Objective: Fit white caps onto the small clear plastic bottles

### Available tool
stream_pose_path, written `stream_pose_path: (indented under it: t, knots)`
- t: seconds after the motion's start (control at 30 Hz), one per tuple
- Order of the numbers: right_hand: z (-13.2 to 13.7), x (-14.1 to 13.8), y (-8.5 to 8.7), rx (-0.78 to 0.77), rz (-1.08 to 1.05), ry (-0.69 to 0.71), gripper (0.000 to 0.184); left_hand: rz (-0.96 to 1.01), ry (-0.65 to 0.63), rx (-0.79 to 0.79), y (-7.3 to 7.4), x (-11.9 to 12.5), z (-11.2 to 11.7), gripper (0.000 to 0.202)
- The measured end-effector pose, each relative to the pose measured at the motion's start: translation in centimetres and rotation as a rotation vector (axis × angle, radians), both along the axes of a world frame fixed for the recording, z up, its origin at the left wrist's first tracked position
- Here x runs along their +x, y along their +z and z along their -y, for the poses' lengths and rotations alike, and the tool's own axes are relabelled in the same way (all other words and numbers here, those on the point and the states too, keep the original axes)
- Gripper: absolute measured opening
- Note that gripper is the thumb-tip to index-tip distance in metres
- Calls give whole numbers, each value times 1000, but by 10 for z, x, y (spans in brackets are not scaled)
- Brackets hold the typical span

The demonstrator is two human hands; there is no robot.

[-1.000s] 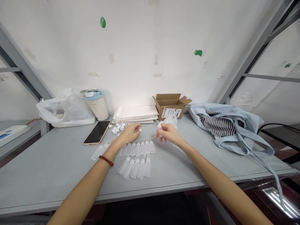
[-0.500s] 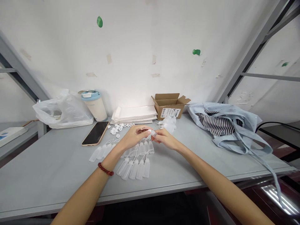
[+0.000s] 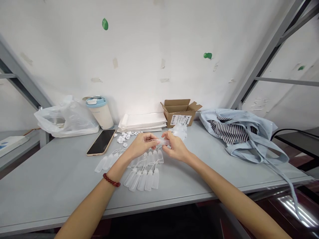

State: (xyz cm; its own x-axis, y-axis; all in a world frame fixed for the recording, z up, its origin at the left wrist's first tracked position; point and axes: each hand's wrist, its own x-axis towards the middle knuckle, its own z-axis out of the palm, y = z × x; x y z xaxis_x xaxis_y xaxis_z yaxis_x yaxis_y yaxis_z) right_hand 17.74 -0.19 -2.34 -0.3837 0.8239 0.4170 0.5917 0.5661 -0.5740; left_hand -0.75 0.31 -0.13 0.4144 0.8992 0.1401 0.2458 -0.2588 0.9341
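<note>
Between my two hands lies a small translucent plastic bottle (image 3: 164,142), held sideways above the table. My left hand (image 3: 144,143) pinches its neck end, where a thin white strap shows. My right hand (image 3: 175,146) grips the bottle's body between thumb and fingers. Below them, several similar bottles with white straps (image 3: 142,180) lie in rows on the grey table. More bottles (image 3: 101,164) lie to the left, partly behind my left forearm. Loose white caps (image 3: 121,138) are scattered beyond my left hand. Another pile of clear bottles (image 3: 179,130) sits just behind my right hand.
A phone (image 3: 101,142) lies left of the caps. Along the wall stand a plastic bag (image 3: 67,116), a cup with a blue lid (image 3: 101,113), a stack of white envelopes (image 3: 142,121) and an open cardboard box (image 3: 179,113). A light blue cloth bag (image 3: 239,129) occupies the right side.
My right hand has shifted its grip, with its thumb and fingers now spread along the bottle's body. The bottle shows more clearly between my hands. My left hand has hardly moved.
</note>
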Motion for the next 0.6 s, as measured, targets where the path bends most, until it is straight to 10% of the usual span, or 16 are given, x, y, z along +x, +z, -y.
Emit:
stream_pose_path:
  t: [0.6]
  knots:
    - [-5, 2, -2, -333, -355, 166, 25, 187, -15, -111, 0, 0, -1, 25]
